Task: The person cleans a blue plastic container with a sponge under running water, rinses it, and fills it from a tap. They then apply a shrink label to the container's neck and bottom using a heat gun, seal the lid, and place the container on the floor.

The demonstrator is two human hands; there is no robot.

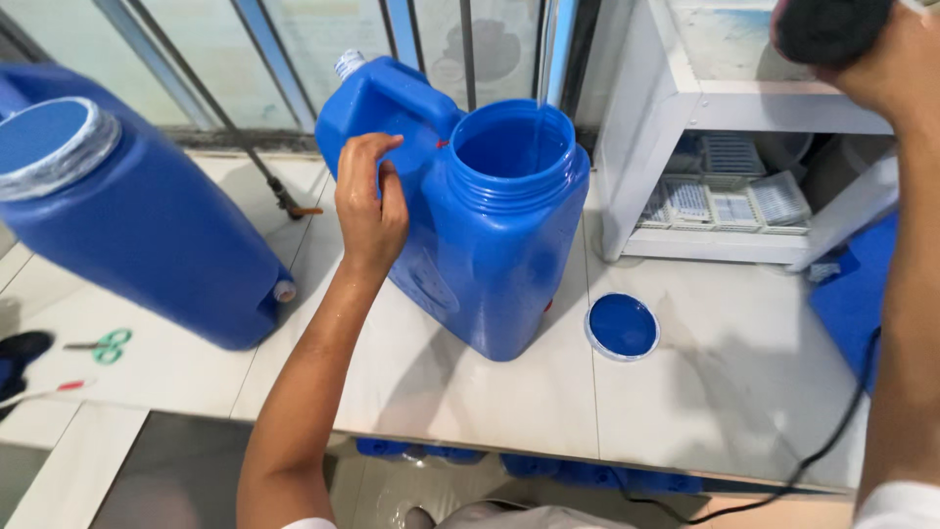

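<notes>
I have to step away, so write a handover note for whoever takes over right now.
Left hand: gripping the handle of the open blue jug, which stands upright on the tiled counter.
Right hand: raised at top right, closed on a dark object.
A thin stream of water runs into the jug's mouth.
Done: lid is off, lying beside the jug.
Left: fill level cannot be seen; lid not yet back on.

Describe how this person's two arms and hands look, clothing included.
Both forearms are bare. The left hand wears no glove, ring or watch, and its arm glistens with water droplets. White sleeve edges show near both shoulders at the bottom. The right hand is also ungloved.
</notes>
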